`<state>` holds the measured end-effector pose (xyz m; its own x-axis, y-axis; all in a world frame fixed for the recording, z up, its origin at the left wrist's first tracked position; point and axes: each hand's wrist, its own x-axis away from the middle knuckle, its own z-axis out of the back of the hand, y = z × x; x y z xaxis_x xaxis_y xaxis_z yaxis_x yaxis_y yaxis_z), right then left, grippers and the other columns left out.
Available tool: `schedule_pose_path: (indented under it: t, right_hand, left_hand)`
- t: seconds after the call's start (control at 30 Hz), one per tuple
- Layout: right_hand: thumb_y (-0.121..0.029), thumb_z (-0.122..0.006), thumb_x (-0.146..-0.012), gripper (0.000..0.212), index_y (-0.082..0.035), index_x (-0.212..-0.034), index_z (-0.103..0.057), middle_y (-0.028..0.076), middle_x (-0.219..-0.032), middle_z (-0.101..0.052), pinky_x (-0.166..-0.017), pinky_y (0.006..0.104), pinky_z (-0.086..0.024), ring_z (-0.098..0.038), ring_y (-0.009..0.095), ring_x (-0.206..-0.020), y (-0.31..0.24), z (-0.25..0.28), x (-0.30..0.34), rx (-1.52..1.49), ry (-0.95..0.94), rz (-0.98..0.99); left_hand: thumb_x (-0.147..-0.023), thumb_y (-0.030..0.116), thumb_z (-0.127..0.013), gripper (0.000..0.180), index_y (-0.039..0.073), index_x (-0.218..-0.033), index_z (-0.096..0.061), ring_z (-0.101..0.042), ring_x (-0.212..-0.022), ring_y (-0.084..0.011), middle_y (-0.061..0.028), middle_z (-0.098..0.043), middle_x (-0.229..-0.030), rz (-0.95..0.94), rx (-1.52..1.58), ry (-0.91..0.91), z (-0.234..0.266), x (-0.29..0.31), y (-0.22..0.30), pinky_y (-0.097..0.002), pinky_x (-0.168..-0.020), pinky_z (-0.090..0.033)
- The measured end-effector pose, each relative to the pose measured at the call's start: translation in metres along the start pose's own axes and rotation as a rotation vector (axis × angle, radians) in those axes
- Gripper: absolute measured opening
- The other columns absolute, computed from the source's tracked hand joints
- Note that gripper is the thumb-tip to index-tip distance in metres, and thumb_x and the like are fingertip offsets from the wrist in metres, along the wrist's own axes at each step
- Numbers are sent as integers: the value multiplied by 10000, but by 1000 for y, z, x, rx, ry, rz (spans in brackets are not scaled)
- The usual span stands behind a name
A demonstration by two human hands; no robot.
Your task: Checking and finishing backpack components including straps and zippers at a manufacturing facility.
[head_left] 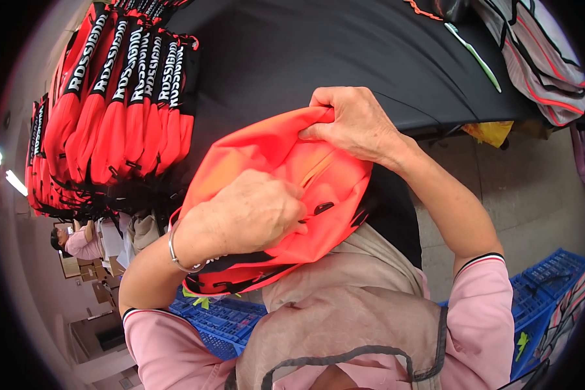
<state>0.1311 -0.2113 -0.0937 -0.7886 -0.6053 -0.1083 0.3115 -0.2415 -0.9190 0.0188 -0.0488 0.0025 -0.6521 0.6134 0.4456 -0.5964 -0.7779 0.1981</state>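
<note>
At the far left, beyond the surface (260,58), we see a co-worker (84,242) in pink, sideways at the fisheye rim. Above and beside that person stands a stack of red bags (117,127) with black straps and white lettering, packed close in a row. We judge those bags sorted and set aside, though we cannot tell whether they have had the same handling as the one in our grasp.

Next come blue crates (224,328), low down beneath the forearm. Our left hand (250,211), with a metal bracelet (173,252) at its wrist, lies over the front of a red-orange bag (325,182). Its fingers are curled and the tips are hidden, so we cannot tell whether it grips anything.

The bag is at the centre, held up in front of our brown apron (344,312), close to the surface's near edge. It is slack and creased, with a dark oval patch on its face. Our right hand (351,123) pinches its upper right rim between thumb and fingers.

We judge work on this bag to be partway: it is in hand, apart from the stack, and not yet released.

Farther right, a green-and-white brush (474,57) lies on the surface, near grey striped bags (543,58).
</note>
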Motion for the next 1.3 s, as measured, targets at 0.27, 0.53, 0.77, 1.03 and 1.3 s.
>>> schedule_pose_path:
  t: [0.27,0.53,0.77,1.03,1.3]
  right_hand:
    - [-146,-801,-747,252,19,-870,-656,132,-794,-650,-661,357,-498,-625,256,-700,2,-7,3,-20,147,108]
    - [-217,-688,-816,163,-93,-920,-670,25,-895,-654,-792,346,-414,-557,200,-880,-10,-34,48,644,-123,652]
    - [-268,-658,-844,249,-36,-937,-659,58,-882,-663,-789,346,-424,-545,200,-913,-11,-34,63,870,-195,717]
    - [-416,-612,-887,375,-42,-904,-637,56,-771,-606,-826,379,-379,-517,206,-838,-16,-41,53,885,-189,574]
    - [-227,-726,-805,242,-63,-695,-584,65,-620,-523,-748,389,-369,-498,225,-735,-48,-16,57,405,-105,680]
  left_hand:
    - [-801,326,-743,294,51,-762,-648,-647,-640,-333,-131,-666,-738,86,-605,945,22,-19,-40,-417,-617,-512]
    - [-790,211,-733,217,26,-895,-692,-635,-723,-413,-202,-644,-707,465,3,395,13,-22,-60,-469,-658,-506]
    - [-830,203,-718,192,21,-891,-699,-643,-708,-395,-195,-644,-692,550,45,312,25,-24,-59,-454,-652,-518]
    - [-841,242,-739,241,8,-831,-683,-636,-676,-387,-187,-620,-651,452,7,364,18,-22,-63,-448,-613,-507]
    - [-803,395,-783,462,-37,-730,-637,-523,-503,-289,-197,-514,-579,337,6,484,28,-1,-100,-382,-520,-435]
